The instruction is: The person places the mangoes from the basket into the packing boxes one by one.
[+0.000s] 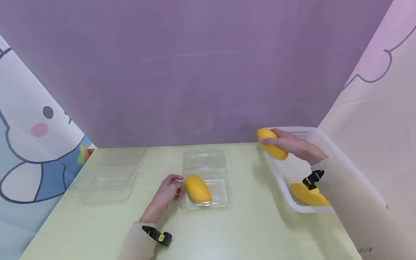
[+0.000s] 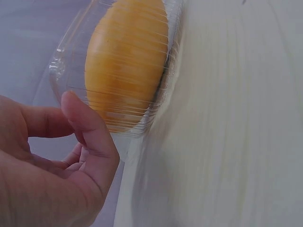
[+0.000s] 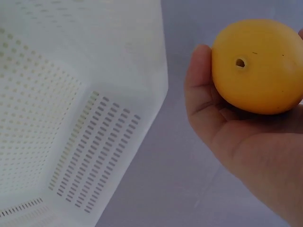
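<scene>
Far left of the box (image 1: 219, 189), on the surface (image 1: 240, 231), there is a stack (image 1: 110, 177) of similar clear plastic; it is put aside probably so that both hands have room to work. Just left of the box is the left hand (image 1: 167, 193); its fingers are loosely bent, and I see nothing held between them; it is perhaps so near in order to steady the box, but whether it touches the edge I cannot tell.

In the left part of the box one mango (image 1: 197, 189) lies slantwise; maybe it is at one side so that space is left beside it; the lid (image 1: 204, 159) is laid back behind the box, which lets the inside be reached from above.

Right of the box, the right hand (image 1: 294, 146) has its grip around a second mango (image 1: 276, 152), with the thumb against one side and fingers around the other; this likely suits a smooth, round body, which could slip; it is raised over that rim of the basket (image 1: 294, 168) which is nearest to the box. Farther right of the box, a third mango (image 1: 305, 194) lies in the basket, partly behind the sleeve (image 1: 357, 209).

I count two hands, one basket and three mangoes; more may be hidden by the sleeve; the stack's layers overlap, so their number I cannot tell.
</scene>
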Available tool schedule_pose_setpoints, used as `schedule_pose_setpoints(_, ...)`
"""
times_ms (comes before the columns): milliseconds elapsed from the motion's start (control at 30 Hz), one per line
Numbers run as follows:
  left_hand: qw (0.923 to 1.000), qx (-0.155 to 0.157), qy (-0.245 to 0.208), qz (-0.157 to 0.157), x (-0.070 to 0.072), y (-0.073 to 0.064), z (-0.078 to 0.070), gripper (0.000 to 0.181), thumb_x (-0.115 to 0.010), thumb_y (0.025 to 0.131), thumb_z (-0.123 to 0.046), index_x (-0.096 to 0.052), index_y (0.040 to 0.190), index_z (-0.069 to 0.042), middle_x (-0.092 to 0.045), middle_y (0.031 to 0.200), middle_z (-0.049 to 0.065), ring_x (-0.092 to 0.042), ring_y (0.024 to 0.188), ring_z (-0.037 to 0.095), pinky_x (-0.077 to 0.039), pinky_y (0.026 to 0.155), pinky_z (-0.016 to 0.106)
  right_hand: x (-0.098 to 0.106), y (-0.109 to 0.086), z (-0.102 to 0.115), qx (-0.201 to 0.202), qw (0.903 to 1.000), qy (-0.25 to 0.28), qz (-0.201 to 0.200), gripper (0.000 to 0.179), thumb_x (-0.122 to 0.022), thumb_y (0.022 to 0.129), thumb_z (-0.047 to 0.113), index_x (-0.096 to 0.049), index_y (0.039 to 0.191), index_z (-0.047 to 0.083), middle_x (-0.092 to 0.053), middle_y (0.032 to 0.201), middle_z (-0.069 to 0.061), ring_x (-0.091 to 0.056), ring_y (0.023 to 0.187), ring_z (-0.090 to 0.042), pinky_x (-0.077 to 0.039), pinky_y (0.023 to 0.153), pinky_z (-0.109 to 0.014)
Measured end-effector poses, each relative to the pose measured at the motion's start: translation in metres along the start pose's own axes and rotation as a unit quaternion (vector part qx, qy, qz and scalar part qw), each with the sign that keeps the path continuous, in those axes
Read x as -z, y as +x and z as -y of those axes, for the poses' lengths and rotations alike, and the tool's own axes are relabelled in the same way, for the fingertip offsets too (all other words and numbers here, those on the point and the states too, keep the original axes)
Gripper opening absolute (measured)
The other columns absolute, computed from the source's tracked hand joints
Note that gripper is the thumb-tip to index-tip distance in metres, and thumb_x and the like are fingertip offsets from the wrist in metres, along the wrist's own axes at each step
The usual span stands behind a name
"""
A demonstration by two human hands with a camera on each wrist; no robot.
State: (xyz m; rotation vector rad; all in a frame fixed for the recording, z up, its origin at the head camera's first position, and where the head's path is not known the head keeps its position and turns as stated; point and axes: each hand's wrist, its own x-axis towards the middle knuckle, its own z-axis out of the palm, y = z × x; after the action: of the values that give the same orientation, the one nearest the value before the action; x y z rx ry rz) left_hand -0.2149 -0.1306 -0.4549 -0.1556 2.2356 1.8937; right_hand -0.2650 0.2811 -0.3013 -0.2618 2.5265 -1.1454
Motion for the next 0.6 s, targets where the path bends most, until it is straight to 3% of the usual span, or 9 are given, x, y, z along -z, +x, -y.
schedule_pose_setpoints(367, 1.0000, 0.000, -0.005, -0.001, 0.001, -0.001, 0.000, 0.027, -0.054, 0.100, -0.008, -0.051, 0.125, 0.002, -0.052, 0.091, 0.013, -0.052, 0.065, 0.019, -0.047, 0.060, 0.029, -0.017, -0.003, 0.018, 0.018, 0.9998, 0.009, -0.006, 0.058, -0.060, 0.098, 0.050, -0.043, 0.136, 0.010, -0.054, 0.102, -0.014, -0.055, 0.088, -0.029, -0.044, 0.079, -0.040)
schedule_pose_setpoints(600, 1.0000, -0.002, -0.006, 0.002, 0.002, -0.001, 0.001, 0.027, -0.053, 0.100, -0.007, -0.051, 0.124, 0.002, -0.052, 0.090, 0.013, -0.052, 0.065, 0.018, -0.047, 0.059, 0.028, -0.029, -0.006, 0.030, 0.024, 0.9996, 0.013, -0.006, 0.049, -0.061, 0.098, 0.048, -0.046, 0.122, 0.009, -0.054, 0.096, -0.014, -0.054, 0.080, -0.028, -0.045, 0.076, -0.039)
